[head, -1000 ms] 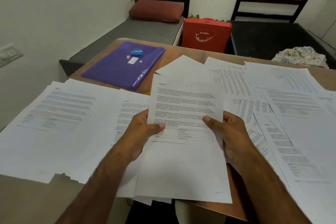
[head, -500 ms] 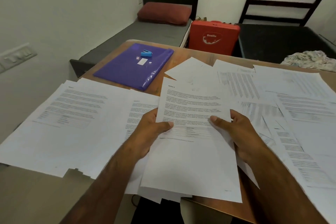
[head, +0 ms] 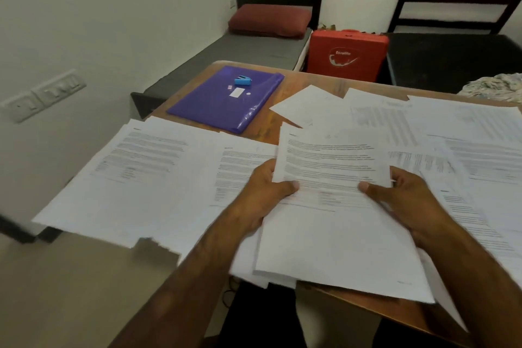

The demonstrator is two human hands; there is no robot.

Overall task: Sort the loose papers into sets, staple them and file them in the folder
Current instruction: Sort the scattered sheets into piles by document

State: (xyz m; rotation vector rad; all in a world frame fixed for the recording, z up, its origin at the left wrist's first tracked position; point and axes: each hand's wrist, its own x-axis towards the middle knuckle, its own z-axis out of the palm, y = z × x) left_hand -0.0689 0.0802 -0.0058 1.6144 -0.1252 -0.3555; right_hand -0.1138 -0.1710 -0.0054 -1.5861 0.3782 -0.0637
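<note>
I hold a small stack of printed sheets [head: 333,237] above the table's near edge. My left hand [head: 261,198] grips its left side, thumb on top. My right hand [head: 406,198] grips the right side, thumb on top too. Loose printed papers [head: 135,178] lie spread on the left of the table, and more loose sheets [head: 466,150] cover the right. A purple folder [head: 214,106] lies at the table's far left corner. A small blue stapler [head: 242,81] sits on the folder.
The wooden table [head: 285,87] shows bare between folder and papers. A red case [head: 347,55] stands behind the table between two beds. A dark red pillow [head: 269,20] lies on the left bed. Crumpled cloth [head: 497,87] sits at far right. A wall with switches [head: 42,94] is on the left.
The view has swung to the left, so the table and folder sit further right in frame. The held stack has tilted flatter and lower; both hands keep their grip.
</note>
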